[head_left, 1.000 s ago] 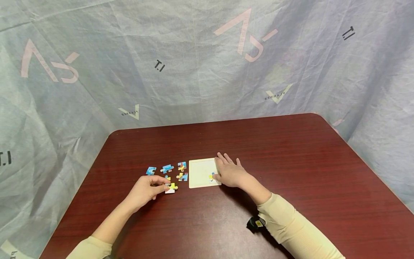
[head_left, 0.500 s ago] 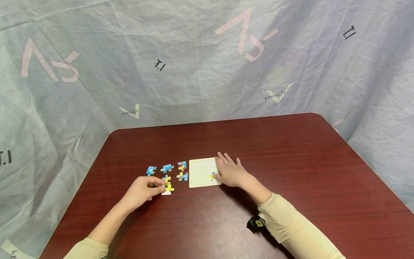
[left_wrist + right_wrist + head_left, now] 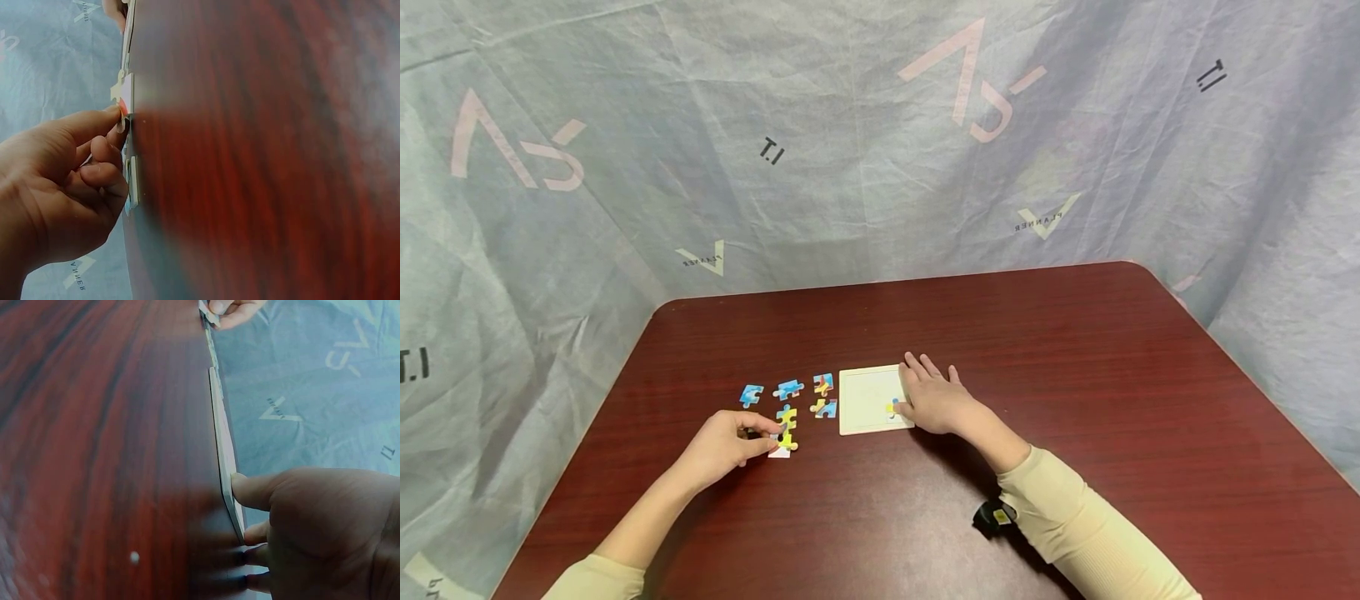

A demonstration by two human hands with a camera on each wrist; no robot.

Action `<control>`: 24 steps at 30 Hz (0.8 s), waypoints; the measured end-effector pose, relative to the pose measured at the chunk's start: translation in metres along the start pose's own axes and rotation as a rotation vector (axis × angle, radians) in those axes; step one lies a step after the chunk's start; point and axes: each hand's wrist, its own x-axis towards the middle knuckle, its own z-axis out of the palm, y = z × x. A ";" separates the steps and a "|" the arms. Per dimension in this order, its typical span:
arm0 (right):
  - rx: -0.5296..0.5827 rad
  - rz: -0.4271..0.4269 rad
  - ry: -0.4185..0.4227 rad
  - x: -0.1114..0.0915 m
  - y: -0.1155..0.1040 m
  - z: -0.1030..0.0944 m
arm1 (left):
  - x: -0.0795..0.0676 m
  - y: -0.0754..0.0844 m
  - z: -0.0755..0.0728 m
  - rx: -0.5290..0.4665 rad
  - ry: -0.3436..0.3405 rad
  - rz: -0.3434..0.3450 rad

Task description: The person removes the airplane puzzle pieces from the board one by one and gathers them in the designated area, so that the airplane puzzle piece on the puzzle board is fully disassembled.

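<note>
Between thumb and fingers, my left hand (image 3: 726, 446) pinches a yellow-and-white jigsaw puzzle piece (image 3: 780, 452). In the left wrist view this puzzle piece (image 3: 128, 87) stands close to the table, with a bit of red on it. A yellow puzzle piece (image 3: 787, 416) lies just beyond it. My right hand (image 3: 942, 402) rests with straight, spread fingers over the right edge of a pale puzzle tray (image 3: 865, 396). The thumb touches a puzzle piece (image 3: 892, 412) in the tray's near right corner. The right wrist view shows the thumb at the rim of the tray (image 3: 217, 425).
Blue pieces (image 3: 750, 395) (image 3: 788, 389) and two multicoloured pieces (image 3: 823, 383) (image 3: 825, 409) lie left of the tray. A black object (image 3: 988, 519) sits by the right sleeve. A grey printed cloth (image 3: 865, 167) hangs behind the dark red table (image 3: 1075, 358).
My left hand has drawn the pinched puzzle piece left and slightly towards me, uncovering more of the yellow piece behind it. The right hand and the tray have stayed put.
</note>
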 end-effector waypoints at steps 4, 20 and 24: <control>-0.003 -0.006 0.001 0.000 0.001 0.001 | 0.001 -0.001 0.000 0.016 0.015 0.009; 0.033 -0.055 -0.057 0.000 0.006 -0.002 | 0.001 0.004 0.000 -0.013 0.060 0.008; 0.035 -0.057 -0.059 0.000 0.005 -0.003 | 0.002 0.006 0.002 -0.005 0.064 0.024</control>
